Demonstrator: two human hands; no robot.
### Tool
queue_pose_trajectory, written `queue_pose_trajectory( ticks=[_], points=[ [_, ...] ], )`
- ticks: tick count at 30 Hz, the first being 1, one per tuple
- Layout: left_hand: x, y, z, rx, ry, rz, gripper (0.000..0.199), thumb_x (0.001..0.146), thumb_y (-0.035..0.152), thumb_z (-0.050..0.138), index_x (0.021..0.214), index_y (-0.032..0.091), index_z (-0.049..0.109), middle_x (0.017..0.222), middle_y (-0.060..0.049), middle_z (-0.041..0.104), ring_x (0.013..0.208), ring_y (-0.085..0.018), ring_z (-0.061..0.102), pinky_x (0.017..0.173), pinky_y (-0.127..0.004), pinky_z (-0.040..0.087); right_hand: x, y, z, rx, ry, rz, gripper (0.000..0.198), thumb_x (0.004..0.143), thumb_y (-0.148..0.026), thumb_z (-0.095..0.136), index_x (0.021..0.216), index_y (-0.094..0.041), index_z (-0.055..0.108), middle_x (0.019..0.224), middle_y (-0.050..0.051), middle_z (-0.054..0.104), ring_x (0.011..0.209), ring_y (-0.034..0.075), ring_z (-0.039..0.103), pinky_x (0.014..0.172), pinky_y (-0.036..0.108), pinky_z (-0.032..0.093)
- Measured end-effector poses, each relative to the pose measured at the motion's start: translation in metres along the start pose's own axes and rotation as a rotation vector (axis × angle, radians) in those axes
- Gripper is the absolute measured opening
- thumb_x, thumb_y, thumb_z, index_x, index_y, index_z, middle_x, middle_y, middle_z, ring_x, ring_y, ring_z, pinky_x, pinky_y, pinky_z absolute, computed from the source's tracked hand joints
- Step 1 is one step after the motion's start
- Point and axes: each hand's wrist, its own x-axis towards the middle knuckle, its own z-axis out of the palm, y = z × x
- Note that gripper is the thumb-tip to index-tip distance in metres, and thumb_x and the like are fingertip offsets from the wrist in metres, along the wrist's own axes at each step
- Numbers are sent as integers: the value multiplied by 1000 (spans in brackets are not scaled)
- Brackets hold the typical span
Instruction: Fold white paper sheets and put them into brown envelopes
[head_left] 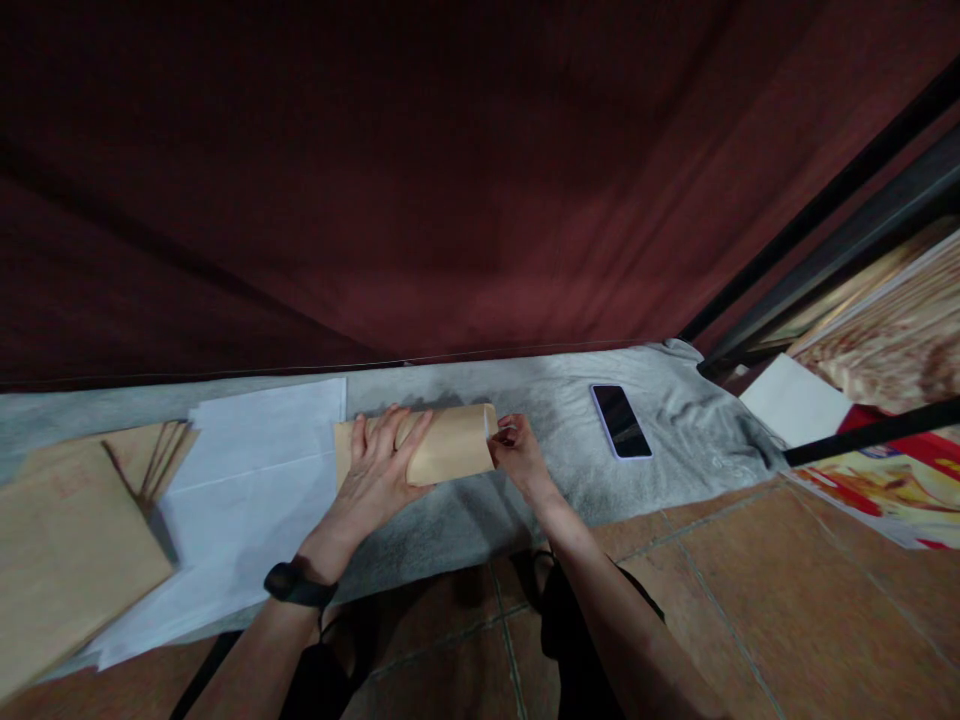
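A brown paper envelope point(454, 445) lies across the grey cloth in front of me, bulging slightly, with something white showing at its right end. My left hand point(382, 455) rests over its left part, fingers spread across the top and thumb along the near edge, holding it. At the right end, my right hand point(516, 450) is closed in a pinch on the envelope's edge; its fingertips partly hide what lies between them. White paper sheets point(255, 480) lie left of the envelope and reach its left end.
Brown paper bags or envelopes point(82, 530) are piled at the far left, over the sheets. A phone point(622, 422) lies on the grey cloth point(555, 400) at the right. Behind hangs a dark red curtain point(450, 200). Black bars point(832, 215) and printed boards point(885, 480) stand farther right.
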Motion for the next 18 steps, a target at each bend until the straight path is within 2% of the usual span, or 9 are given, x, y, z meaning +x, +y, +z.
queue_pose_trajectory(
  ticks=[2, 5, 7, 9, 11, 12, 14, 16, 18],
  points=[
    [0, 0, -2, 7, 11, -3, 101, 79, 39, 82, 163, 20, 30, 161, -25, 39, 155, -43, 28, 126, -67, 9, -2, -2, 0, 68, 3, 58, 39, 60, -29, 70, 97, -24, 59, 64, -9, 62, 55, 13, 58, 51, 22, 43],
    [1, 2, -4, -9, 47, -42, 94, 83, 36, 79, 163, 25, 32, 170, -21, 26, 159, -43, 18, 125, -68, 6, -5, -6, -1, 220, -12, 179, 28, 58, -27, 73, 83, -22, 64, 64, -4, 68, 56, 15, 62, 53, 24, 46],
    [2, 8, -3, -75, 111, -125, 89, 84, 36, 78, 162, 26, 35, 172, -19, 21, 160, -42, 15, 125, -69, 6, -6, -7, -1, 316, 11, 221, 23, 58, -27, 74, 78, -24, 64, 69, -2, 72, 63, 18, 67, 58, 26, 52],
    [4, 18, 0, -224, 208, -281, 89, 84, 41, 78, 161, 23, 36, 172, -19, 20, 160, -41, 15, 126, -67, 10, -7, -6, 0, 399, 28, 226, 25, 58, -27, 76, 79, -26, 63, 76, -1, 75, 72, 21, 71, 65, 31, 57],
    [6, 31, 5, -504, 271, -506, 95, 82, 48, 79, 161, 21, 34, 170, -20, 26, 157, -39, 25, 125, -61, 24, -10, -3, 6, 465, 15, 224, 26, 57, -25, 78, 79, -26, 64, 83, 0, 77, 81, 23, 73, 73, 34, 61],
    [7, 38, 8, -701, 251, -629, 96, 82, 51, 78, 161, 21, 33, 166, -20, 35, 153, -37, 36, 122, -57, 33, -13, -1, 10, 482, 13, 229, 26, 56, -25, 79, 78, -26, 65, 85, 0, 78, 84, 23, 73, 76, 35, 62],
    [9, 51, 13, -1149, 114, -847, 88, 83, 56, 75, 156, 20, 41, 149, -19, 57, 133, -33, 60, 109, -50, 51, -21, 3, 22, 471, 14, 243, 23, 58, -25, 79, 76, -25, 66, 86, 1, 78, 87, 23, 73, 80, 35, 62],
    [10, 58, 17, -1487, -20, -965, 75, 79, 57, 77, 140, 18, 57, 134, -17, 68, 114, -30, 70, 93, -44, 60, -32, 6, 33, 426, -8, 246, 20, 61, -27, 78, 78, -25, 67, 87, 1, 78, 88, 23, 73, 82, 35, 62],
    [10, 59, 21, -1617, -52, -1008, 64, 71, 52, 84, 122, 17, 66, 125, -14, 72, 104, -27, 73, 82, -38, 62, -41, 6, 40, 385, -57, 232, 20, 64, -29, 77, 81, -25, 67, 90, 1, 78, 89, 22, 73, 82, 36, 62]
  ],
)
